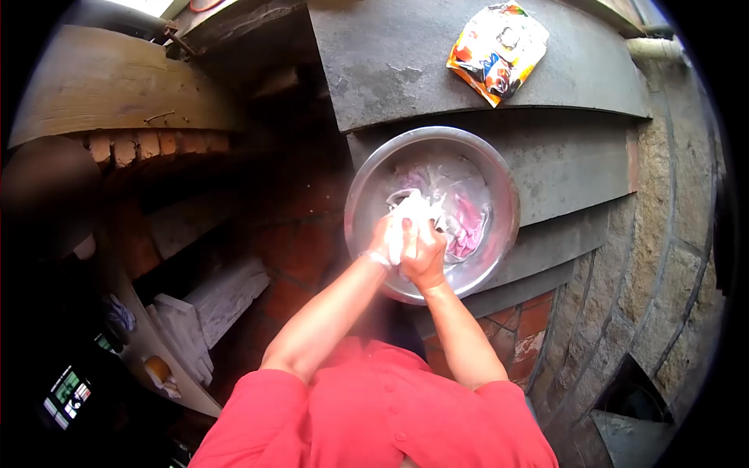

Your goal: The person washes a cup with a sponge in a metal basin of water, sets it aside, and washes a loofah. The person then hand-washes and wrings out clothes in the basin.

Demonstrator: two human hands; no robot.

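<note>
A round metal basin (505, 168) sits in front of me against the grey steps. Inside it, a pink and white cloth (470, 222) lies wet in shallow water on the right. Over the basin my left hand (382, 240) is closed around a bunched white cloth (412, 209). Close beside it, my right hand (425, 256) grips the same cloth, its fingers wrapped round it. Part of the white cloth hangs toward the water, and the glare on it hides its folds.
An orange, white and blue plastic packet (499, 53) lies on the upper step (382, 70). A stone wall (655, 210) runs along the right. To the left are a wooden beam (117, 78), pale boards (226, 300) and dark red floor tiles (300, 249).
</note>
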